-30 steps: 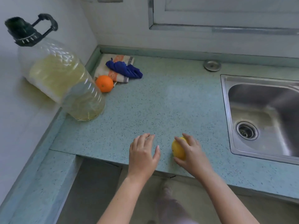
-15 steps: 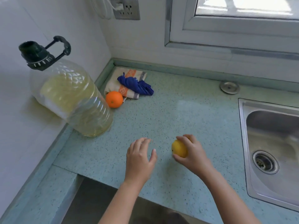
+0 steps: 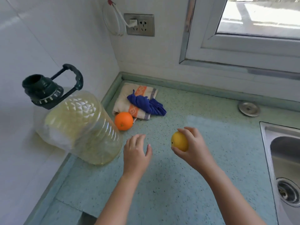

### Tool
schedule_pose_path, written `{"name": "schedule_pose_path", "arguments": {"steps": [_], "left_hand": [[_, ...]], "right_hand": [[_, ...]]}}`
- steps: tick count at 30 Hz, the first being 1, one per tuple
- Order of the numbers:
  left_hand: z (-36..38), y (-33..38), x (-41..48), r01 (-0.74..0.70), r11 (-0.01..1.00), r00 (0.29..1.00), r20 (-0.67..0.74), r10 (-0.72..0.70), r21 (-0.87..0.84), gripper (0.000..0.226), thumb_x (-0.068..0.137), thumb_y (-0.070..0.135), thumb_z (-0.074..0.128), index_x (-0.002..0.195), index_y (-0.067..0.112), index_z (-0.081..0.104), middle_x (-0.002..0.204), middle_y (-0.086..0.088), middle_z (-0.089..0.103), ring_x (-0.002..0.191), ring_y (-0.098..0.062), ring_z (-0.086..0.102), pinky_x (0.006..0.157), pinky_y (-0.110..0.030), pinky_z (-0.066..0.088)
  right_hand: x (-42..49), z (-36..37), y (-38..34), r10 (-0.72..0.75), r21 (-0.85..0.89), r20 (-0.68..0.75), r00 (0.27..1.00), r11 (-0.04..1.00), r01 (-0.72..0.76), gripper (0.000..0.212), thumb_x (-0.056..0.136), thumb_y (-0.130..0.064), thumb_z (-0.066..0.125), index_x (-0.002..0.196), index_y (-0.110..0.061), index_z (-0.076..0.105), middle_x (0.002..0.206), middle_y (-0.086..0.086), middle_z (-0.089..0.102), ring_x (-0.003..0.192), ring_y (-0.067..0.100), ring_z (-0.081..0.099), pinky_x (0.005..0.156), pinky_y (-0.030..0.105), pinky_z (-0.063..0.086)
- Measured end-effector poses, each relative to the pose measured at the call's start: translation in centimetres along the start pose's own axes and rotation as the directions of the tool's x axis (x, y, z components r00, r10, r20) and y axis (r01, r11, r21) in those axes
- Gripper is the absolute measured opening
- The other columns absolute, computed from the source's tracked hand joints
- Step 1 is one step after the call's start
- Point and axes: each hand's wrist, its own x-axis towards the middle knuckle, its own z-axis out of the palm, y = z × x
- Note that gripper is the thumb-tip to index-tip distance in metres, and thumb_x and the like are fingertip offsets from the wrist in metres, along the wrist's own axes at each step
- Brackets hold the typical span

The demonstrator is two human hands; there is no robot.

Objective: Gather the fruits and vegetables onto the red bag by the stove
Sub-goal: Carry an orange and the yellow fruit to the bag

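your right hand [image 3: 194,147] curls its fingers and thumb around the yellow fruit [image 3: 179,141], holding it above the tabletop [image 3: 186,184]. your left hand [image 3: 136,152] hovers just beside it, palm down, fingers relaxed and holding nothing. ahead of your left hand the orange [image 3: 123,120] sits on the tabletop, touching the folded towel [image 3: 138,101] and close beside the oil jug [image 3: 78,125].

Two arms in shot here, left forearm [image 3: 118,197] and right forearm [image 3: 227,192], both bare all the way down to the bottom edge. The left hand [image 3: 136,153] and right hand [image 3: 194,148] are bare as well, with slim fingers, short nails and a pale thumbnail [image 3: 149,145] showing on the left.
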Motion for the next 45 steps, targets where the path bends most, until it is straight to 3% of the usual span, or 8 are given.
{"name": "schedule_pose_path", "arguments": {"steps": [2, 4, 7, 15, 20, 32, 38, 45], "left_hand": [[0.2, -0.7, 2.2, -0.021, 1.0, 1.0, -0.014, 0.021, 0.016, 0.042, 0.082, 0.029, 0.044, 0.107, 0.0, 0.061, 0.104, -0.015, 0.062, 0.097, -0.033, 0.058, 0.083, -0.04, 0.046], [0.7, -1.4, 4.2, -0.047, 0.998, 0.998, -0.044, 0.05, 0.051, 0.033, 0.079, 0.018, 0.059, 0.106, -0.001, 0.061, 0.102, -0.017, 0.062, 0.095, -0.035, 0.058, 0.08, -0.043, 0.048], [1.3, -2.3, 7.0, -0.084, 0.99, 0.995, -0.053, 0.09, 0.112, 0.041, 0.069, 0.006, 0.074, 0.106, -0.003, 0.061, 0.103, -0.02, 0.06, 0.095, -0.038, 0.056, 0.08, -0.045, 0.048], [3.6, -4.3, 11.1, 0.041, 0.981, 0.998, -0.053, -0.031, 0.19, 0.045, 0.067, 0.011, 0.076, 0.107, -0.002, 0.06, 0.106, -0.025, 0.057, 0.103, -0.044, 0.053, 0.086, -0.052, 0.046], [4.7, -5.3, 11.8, 0.108, 0.962, 0.992, -0.095, -0.087, 0.25, 0.049, 0.063, 0.011, 0.079, 0.107, -0.001, 0.061, 0.111, -0.028, 0.056, 0.113, -0.049, 0.046, 0.095, -0.06, 0.035], [5.3, -6.1, 13.4, 0.285, 0.907, 0.958, -0.093, -0.27, 0.309, 0.053, 0.056, 0.003, 0.081, 0.105, 0.001, 0.06, 0.119, -0.029, 0.05, 0.115, -0.049, 0.043, 0.085, -0.06, 0.039], [5.3, -6.2, 13.3, 0.288, 0.894, 0.958, -0.091, -0.274, 0.344, 0.048, 0.057, 0.001, 0.082, 0.1, 0.003, 0.062, 0.117, -0.028, 0.052, 0.112, -0.047, 0.045, 0.083, -0.056, 0.041], [4.4, -4.9, 12.3, 0.254, 0.932, 0.967, -0.074, -0.243, 0.258, 0.056, 0.049, 0.001, 0.086, 0.101, 0.002, 0.063, 0.111, -0.028, 0.054, 0.103, -0.049, 0.049, 0.074, -0.058, 0.046]], "right_hand": [[1.6, 0.1, -0.6, 0.005, 0.003, -0.001, 1.0, 1.0, -0.005, 0.065, 0.075, -0.037, 0.071, 0.131, -0.024, 0.04, 0.136, 0.001, 0.031, 0.119, 0.022, 0.034, 0.093, 0.036, 0.043], [3.1, 0.2, -1.0, 0.012, 0.007, 0.0, 1.0, 1.0, -0.012, 0.064, 0.075, -0.037, 0.071, 0.131, -0.025, 0.04, 0.136, 0.001, 0.03, 0.12, 0.022, 0.034, 0.093, 0.037, 0.042], [5.1, 0.7, -1.3, 0.02, 0.007, 0.003, 1.0, 1.0, -0.02, 0.064, 0.075, -0.037, 0.07, 0.131, -0.026, 0.04, 0.136, 0.0, 0.03, 0.12, 0.021, 0.034, 0.094, 0.037, 0.043], [8.7, 2.5, -1.3, 0.009, -0.009, 0.024, 1.0, 1.0, -0.009, 0.065, 0.075, -0.038, 0.07, 0.131, -0.027, 0.04, 0.136, -0.002, 0.031, 0.121, 0.02, 0.033, 0.094, 0.036, 0.042], [10.2, 3.4, -1.1, 0.001, -0.024, 0.043, 0.999, 1.0, 0.0, 0.065, 0.075, -0.04, 0.07, 0.131, -0.027, 0.04, 0.136, -0.003, 0.031, 0.121, 0.018, 0.033, 0.095, 0.034, 0.041], [11.4, 4.4, -0.3, 0.015, -0.013, 0.074, 0.997, 1.0, -0.014, 0.066, 0.075, -0.038, 0.07, 0.132, -0.025, 0.039, 0.136, -0.001, 0.031, 0.122, 0.018, 0.033, 0.098, 0.039, 0.041], [11.1, 4.4, -0.1, 0.018, 0.01, 0.058, 0.998, 1.0, -0.018, 0.065, 0.075, -0.038, 0.07, 0.131, -0.025, 0.041, 0.135, 0.0, 0.031, 0.122, 0.02, 0.033, 0.097, 0.041, 0.041], [10.0, 3.6, -0.6, 0.01, 0.019, 0.018, 1.0, 1.0, -0.01, 0.063, 0.075, -0.037, 0.071, 0.13, -0.026, 0.042, 0.135, 0.0, 0.032, 0.121, 0.019, 0.033, 0.094, 0.037, 0.042]]}}
